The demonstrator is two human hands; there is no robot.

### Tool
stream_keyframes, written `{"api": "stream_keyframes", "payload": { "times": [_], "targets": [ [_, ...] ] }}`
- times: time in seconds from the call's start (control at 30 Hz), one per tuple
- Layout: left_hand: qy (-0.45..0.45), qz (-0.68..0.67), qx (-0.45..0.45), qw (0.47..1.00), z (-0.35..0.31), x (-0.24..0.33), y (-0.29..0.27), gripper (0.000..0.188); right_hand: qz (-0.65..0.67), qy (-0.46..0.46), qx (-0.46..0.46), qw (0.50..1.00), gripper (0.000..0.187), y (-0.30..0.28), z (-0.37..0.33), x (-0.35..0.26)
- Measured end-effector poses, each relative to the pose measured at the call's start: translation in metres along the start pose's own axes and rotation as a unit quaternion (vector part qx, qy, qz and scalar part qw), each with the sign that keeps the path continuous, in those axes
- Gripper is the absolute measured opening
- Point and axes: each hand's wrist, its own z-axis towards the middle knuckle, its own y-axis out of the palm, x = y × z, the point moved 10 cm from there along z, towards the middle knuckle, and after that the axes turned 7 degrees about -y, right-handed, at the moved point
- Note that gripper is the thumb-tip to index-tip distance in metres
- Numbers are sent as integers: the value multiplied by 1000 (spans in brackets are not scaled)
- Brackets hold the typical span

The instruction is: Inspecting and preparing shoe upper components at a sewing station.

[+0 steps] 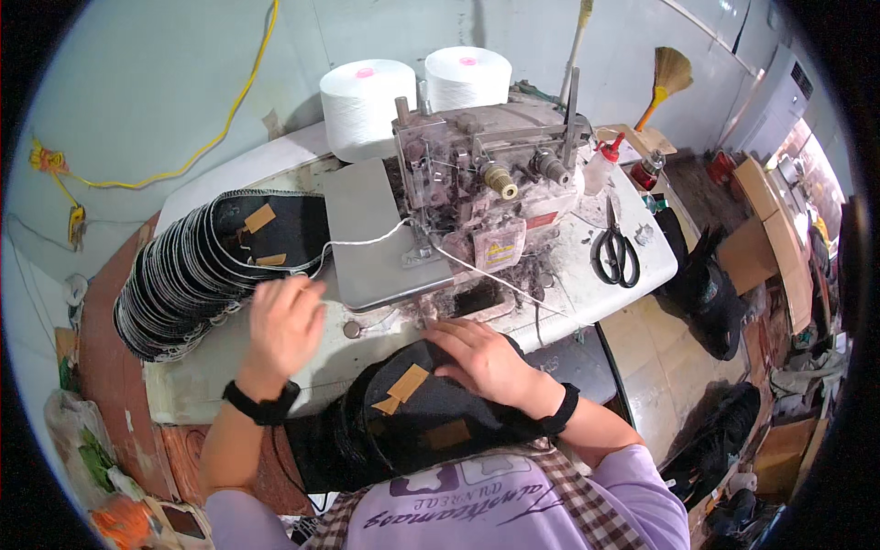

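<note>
My left hand is over the table, slightly blurred, with its fingers loosely apart and nothing visible in them. Just beyond it a fanned stack of black rounded fabric pieces with white stitched edges lies on the table. A white thread chain runs from the sewing machine to the piece on top. Over a pile of similar black fabric pieces at my lap, my right hand rests with fingers stretched along the top piece's far edge and thumb apart. Tan tags show on that piece.
Two white thread cones stand behind the machine. Black-handled scissors lie on the table's right, near a red-capped bottle. A grey plate sits left of the needle. Dark bundles and cardboard are at the right.
</note>
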Motion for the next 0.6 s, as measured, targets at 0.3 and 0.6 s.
{"api": "stream_keyframes", "payload": {
  "times": [0.3,0.6],
  "targets": [
    [-19,-149,-35,988,-18,27,16,13,48,48,-19,998,42,7,-4,11],
    [-55,-219,10,974,-37,10,14,16,-16,70,-68,995,21,-25,3,26]
  ]
}}
